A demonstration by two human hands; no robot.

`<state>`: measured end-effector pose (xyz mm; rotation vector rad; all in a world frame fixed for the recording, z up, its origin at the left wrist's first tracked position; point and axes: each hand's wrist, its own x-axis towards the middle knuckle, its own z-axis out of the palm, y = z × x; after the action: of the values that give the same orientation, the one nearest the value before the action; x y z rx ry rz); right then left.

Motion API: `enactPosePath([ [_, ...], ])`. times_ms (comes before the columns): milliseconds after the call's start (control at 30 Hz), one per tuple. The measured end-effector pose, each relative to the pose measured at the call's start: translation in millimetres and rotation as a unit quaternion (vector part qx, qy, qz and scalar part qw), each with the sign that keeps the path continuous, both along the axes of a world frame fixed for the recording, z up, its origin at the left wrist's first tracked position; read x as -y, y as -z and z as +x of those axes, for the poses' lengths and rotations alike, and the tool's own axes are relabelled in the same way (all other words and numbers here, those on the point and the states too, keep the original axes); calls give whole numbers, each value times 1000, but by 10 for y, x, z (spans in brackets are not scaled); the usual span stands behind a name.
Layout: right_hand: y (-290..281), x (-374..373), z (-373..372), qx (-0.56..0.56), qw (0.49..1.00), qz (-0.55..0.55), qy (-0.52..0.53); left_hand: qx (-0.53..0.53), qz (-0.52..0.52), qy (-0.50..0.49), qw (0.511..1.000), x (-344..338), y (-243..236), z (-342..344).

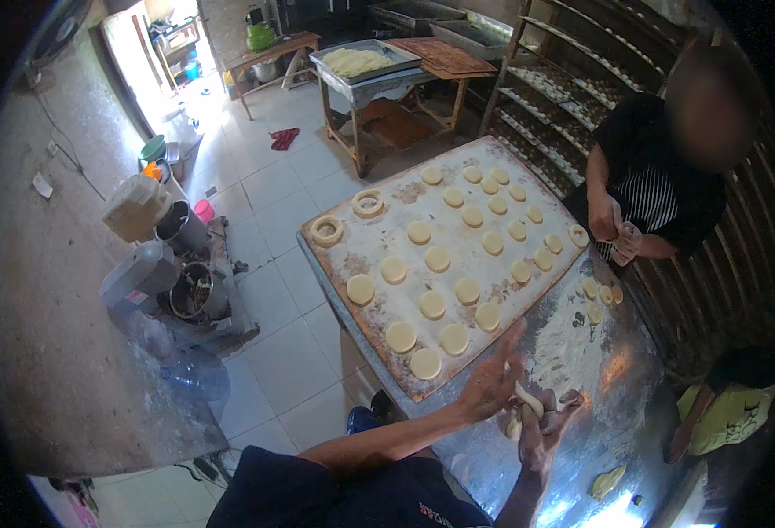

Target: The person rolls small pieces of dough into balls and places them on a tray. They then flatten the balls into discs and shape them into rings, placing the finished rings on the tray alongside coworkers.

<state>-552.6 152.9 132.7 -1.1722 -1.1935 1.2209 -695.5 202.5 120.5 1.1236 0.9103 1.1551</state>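
My left hand (491, 380) is over the near edge of the metal table, its fingers stretched out and slightly blurred. Close beside it, my right hand (541, 436) curls around a pale piece of dough (530, 401), which bends up between the two hands. The fingers partly hide the dough's shape. Just beyond lies a floured wooden board (379, 251) with several flat dough rounds (425, 363) in loose rows. Two dough rings (327, 231) sit at its far left corner, and another ring (578, 236) at its right corner.
White flour (572, 339) is spread on the metal table. Small dough pieces (595, 312) lie near a co-worker (651, 194) across the table, whose hands are together. Another person in yellow (731, 414) is at right. Racks (546, 84), a dough tray (361, 63) and mixers (141, 273) stand around.
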Motion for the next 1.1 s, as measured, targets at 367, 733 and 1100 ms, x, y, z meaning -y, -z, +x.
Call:
enactPosePath([
  [367, -12, 396, 34, -244, 963, -93, -68, 0, 49, -215, 975, 626, 10, 203],
  [733, 3, 248, -402, -144, 969, -73, -186, -179, 318, -250, 897, 737, -118, -282],
  [1100, -99, -909, -1628, 239, 875, 357, -221, -329, 478, -291, 761, -171, -58, -1404],
])
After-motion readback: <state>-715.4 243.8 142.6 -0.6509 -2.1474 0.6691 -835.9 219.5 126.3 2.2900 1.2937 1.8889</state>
